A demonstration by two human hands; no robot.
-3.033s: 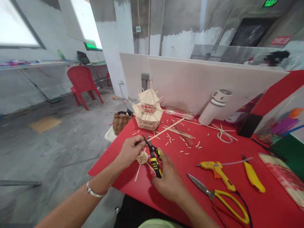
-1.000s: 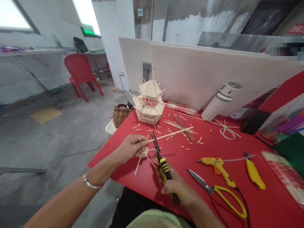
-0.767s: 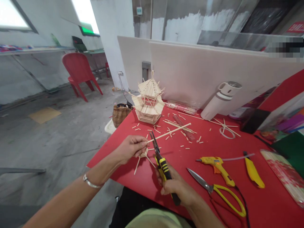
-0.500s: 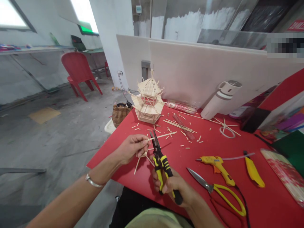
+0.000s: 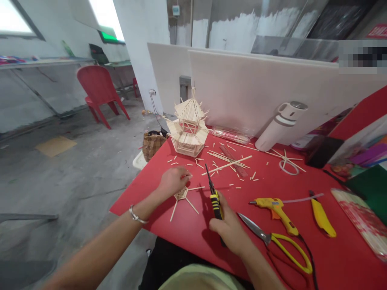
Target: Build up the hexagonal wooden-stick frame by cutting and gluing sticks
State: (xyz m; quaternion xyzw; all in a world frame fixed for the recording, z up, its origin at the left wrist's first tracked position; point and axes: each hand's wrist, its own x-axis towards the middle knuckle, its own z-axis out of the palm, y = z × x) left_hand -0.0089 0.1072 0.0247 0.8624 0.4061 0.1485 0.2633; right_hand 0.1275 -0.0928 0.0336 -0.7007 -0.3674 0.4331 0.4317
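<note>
My right hand [image 5: 228, 227] is wrapped round long-nose pliers [image 5: 215, 201] with yellow-and-black handles, their dark jaws pointing up and away from me. My left hand [image 5: 173, 183] has its thumb and fingers drawn together; a tiny pale bit shows at the fingertips, too small to name. Below it, partly covered, lies a small spoked frame [image 5: 182, 194] of thin wooden sticks. A long thin stick [image 5: 226, 165] slants just beyond the plier tips; whether it rests on the table is unclear. Behind stands a two-tiered stick pagoda [image 5: 190, 129].
On the red table [image 5: 169, 217] are scissors [image 5: 269, 239], a yellow glue gun [image 5: 276, 211], a yellow-handled knife [image 5: 323, 217] and a white flask [image 5: 279, 127]. Cut stick pieces and a ruler [image 5: 234, 161] lie mid-table. A bundle of sticks [image 5: 359, 219] sits at right.
The left hand has come away from the pliers, and the long stick is now apart from it, farther right. The pliers have turned edge-on and moved slightly right in my right hand.
</note>
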